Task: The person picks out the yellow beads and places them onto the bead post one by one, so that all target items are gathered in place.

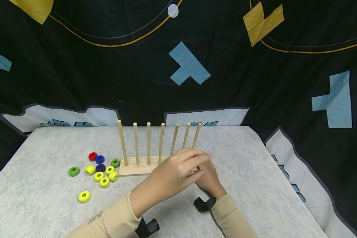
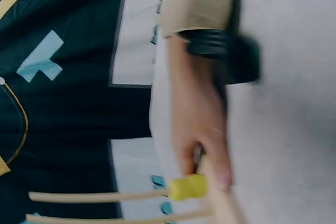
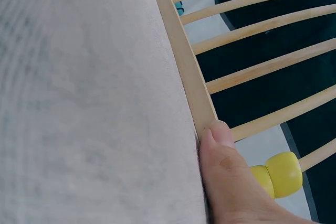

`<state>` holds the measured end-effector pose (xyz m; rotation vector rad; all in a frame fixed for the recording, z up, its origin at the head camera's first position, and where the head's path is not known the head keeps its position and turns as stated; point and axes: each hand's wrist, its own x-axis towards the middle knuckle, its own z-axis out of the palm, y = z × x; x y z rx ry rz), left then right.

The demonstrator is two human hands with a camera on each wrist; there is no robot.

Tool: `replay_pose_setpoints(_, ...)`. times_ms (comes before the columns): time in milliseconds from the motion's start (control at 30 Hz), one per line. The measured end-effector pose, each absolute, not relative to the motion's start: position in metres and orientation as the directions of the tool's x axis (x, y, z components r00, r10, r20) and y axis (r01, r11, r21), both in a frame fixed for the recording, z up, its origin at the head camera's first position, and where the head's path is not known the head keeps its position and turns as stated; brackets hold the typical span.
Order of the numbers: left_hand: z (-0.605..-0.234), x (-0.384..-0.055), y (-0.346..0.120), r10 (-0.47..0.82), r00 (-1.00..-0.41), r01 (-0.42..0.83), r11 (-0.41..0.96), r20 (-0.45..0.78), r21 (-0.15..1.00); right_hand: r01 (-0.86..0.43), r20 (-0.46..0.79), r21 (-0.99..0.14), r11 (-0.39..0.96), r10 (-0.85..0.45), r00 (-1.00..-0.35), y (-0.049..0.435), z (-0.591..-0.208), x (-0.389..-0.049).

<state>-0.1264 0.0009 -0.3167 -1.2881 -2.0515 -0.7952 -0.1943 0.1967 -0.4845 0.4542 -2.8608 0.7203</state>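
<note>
A wooden peg rack with several upright pegs stands on the table. My right hand grips the right end of its base; in the right wrist view the thumb presses along the base's front edge. Two yellow beads sit stacked low on the rightmost peg, beside that hand. My left hand hovers in front of the rack's right end, partly covering the right hand in the head view. Its fingers are extended, with a gap to the thumb and nothing visible held. The left wrist view shows the right hand instead.
Left of the rack lie loose beads: several yellow ones, a red one, two blue ones and two green ones. A single yellow bead lies nearer the front. A dark patterned cloth hangs behind the table.
</note>
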Motion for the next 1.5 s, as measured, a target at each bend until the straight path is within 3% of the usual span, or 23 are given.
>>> replay_pose_setpoints(267, -0.359, -0.114, -0.042, 0.554, -0.487, 0.866, 0.406, 0.675, 0.292, -0.229, 0.126, -0.493, 0.840, -0.191, -0.973, 0.196, -0.485, -0.191)
replay_pose_setpoints(633, -0.390, -0.101, -0.125, 0.394, -0.744, 0.650, 0.614, 0.540, 0.447, -0.220, 0.117, -0.496, 0.840, -0.186, -0.975, 0.195, -0.488, -0.191)
replay_pose_setpoints(900, -0.399, -0.093, -0.177, 0.284, -0.800, 0.541, 0.722, 0.528, 0.431, -0.218, 0.123, -0.495, 0.841, -0.180, -0.976, 0.197, -0.491, -0.192)
replay_pose_setpoints(967, -0.400, -0.092, -0.189, 0.258, -0.842, 0.480, 0.758, 0.473, 0.441, -0.217, 0.123, -0.496, 0.841, -0.179, -0.976, 0.196, -0.491, -0.193)
replay_pose_setpoints(1167, -0.409, -0.094, -0.227, 0.163, -0.975, 0.217, 0.849, 0.153, 0.482, -0.214, 0.120, -0.501, 0.839, -0.177, -0.977, 0.195, -0.491, -0.194)
replay_pose_setpoints(1300, -0.424, -0.098, -0.248, 0.102, -0.995, 0.100, 0.887, 0.019, 0.450, -0.217, 0.121, -0.495, 0.841, -0.180, -0.976, 0.195, -0.490, -0.194)
replay_pose_setpoints(1500, -0.443, -0.106, -0.269, 0.121, -0.989, 0.074, 0.900, -0.084, 0.430, -0.222, 0.130, -0.493, 0.841, -0.181, -0.975, 0.196, -0.490, -0.194)
